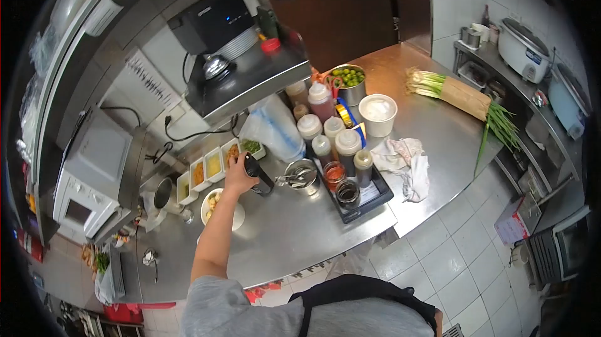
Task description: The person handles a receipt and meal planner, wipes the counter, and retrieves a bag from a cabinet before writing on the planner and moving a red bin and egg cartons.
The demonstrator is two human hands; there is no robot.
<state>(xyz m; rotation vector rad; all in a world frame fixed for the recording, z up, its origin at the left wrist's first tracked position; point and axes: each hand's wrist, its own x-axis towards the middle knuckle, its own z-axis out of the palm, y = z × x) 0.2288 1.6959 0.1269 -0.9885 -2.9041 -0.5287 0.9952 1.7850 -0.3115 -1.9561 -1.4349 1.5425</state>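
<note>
My left hand reaches forward over the counter, its fingers closed around a black cylindrical bottle that leans at a tilt. Just behind my fingers stands a row of white containers holding chopped food, among them a yellow one, an orange one and one with chopped greens. Below my wrist sits a white bowl with pale yellowish chunks, partly covered by my forearm. To the bottle's right is a metal pot with utensils in it. My right hand is out of sight.
A black tray carries squeeze bottles and sauce jars. Further right on the steel counter lie a crumpled cloth, a white tub, a pot of green fruits and wrapped spring onions. A microwave stands left.
</note>
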